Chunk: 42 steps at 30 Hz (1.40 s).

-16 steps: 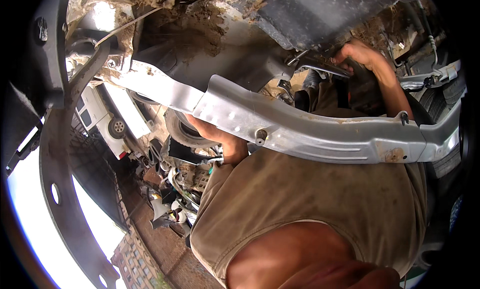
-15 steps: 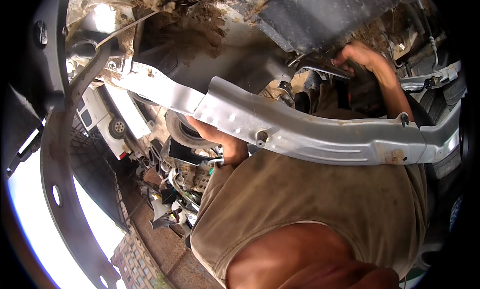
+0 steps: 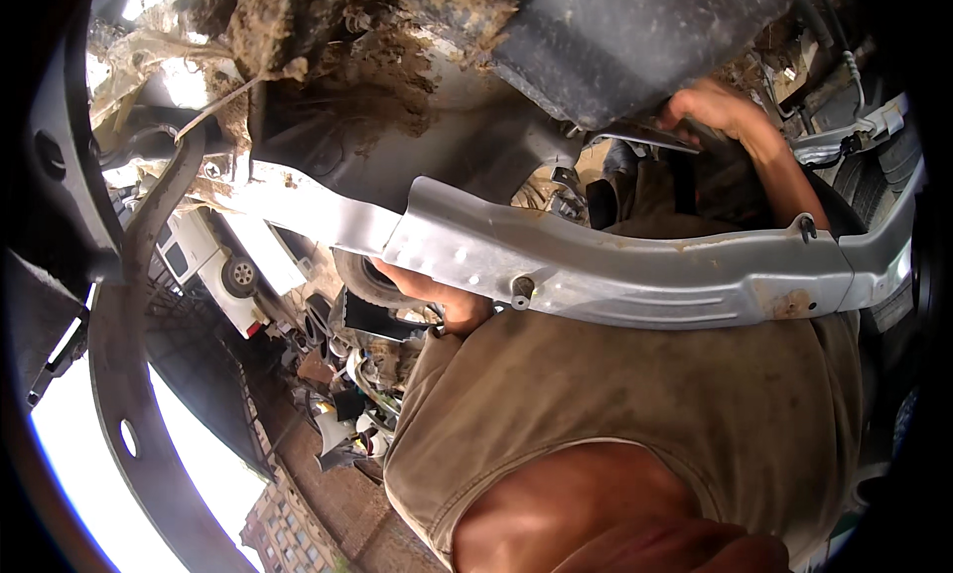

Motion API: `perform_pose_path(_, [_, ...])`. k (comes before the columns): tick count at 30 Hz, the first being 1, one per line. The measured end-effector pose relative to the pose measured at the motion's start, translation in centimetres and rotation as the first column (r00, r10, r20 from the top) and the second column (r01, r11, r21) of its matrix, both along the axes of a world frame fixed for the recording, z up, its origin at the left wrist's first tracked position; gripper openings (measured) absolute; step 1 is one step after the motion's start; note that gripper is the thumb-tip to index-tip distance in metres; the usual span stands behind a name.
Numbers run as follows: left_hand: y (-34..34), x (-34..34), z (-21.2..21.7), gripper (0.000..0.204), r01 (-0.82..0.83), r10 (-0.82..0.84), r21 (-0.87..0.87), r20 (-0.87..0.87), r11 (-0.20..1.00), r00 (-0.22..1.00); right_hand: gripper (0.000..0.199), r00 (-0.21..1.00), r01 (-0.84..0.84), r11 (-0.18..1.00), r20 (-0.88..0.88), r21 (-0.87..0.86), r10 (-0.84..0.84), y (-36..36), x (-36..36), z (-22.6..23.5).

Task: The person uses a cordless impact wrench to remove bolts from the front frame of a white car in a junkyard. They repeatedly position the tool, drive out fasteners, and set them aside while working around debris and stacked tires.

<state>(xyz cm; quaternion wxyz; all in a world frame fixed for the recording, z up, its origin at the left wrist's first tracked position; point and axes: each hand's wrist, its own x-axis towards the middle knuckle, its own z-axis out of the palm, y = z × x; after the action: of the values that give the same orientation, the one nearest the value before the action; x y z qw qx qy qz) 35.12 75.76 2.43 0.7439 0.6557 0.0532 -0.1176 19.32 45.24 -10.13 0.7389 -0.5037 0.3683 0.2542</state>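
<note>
A long silver-grey metal rail (image 3: 635,275) runs across in front of my chest, with a short round stud (image 3: 520,292) standing out from it. My left hand (image 3: 427,287) reaches behind the rail's left part, and its fingertips are hidden there. On the far right side, my right hand (image 3: 720,111) is raised past the rail, under the edge of a dark, dusty panel (image 3: 635,47). Its fingers are curled beside a flat metal strip (image 3: 645,136); what they grip, if anything, is partly hidden by the panel.
Mud-caked vehicle underbody (image 3: 397,86) hangs overhead. A dark curved metal bar (image 3: 124,374) with holes comes down on the left. Beyond are a white vehicle (image 3: 208,265), a tire (image 3: 367,280) and piled parts (image 3: 347,404). Several tires (image 3: 874,196) stand at right.
The whole view has tilted and shifted slightly. The dark panel now covers a little more beside my right hand. Both hands stay at about the same places.
</note>
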Motion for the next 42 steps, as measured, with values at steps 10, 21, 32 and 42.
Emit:
perform_pose_path(10, [1.8,1.0,-1.5,0.06,0.071,-0.071,0.013,0.05,0.997,0.996,0.018,1.0,-0.002,0.999,0.023,0.05,0.001,0.0,-0.2,-0.9])
perform_pose_path(21, [3.0,0.5,-0.6,0.059,0.041,-0.051,0.108,0.091,0.993,0.995,0.022,1.0,-0.013,1.0,0.015,-0.007,0.013,0.3,-0.5,-1.1])
perform_pose_path(32, [3.6,0.1,0.7,0.058,0.02,-0.044,0.182,0.13,0.983,0.991,0.02,1.0,0.01,0.998,-0.028,-0.055,-0.012,-0.2,-0.2,0.2])
perform_pose_path(42, [3.7,0.7,0.2,0.056,0.059,-0.092,0.221,0.14,0.973,0.986,0.021,0.994,-0.105,0.99,-0.022,-0.098,0.104,0.2,0.4,1.7])
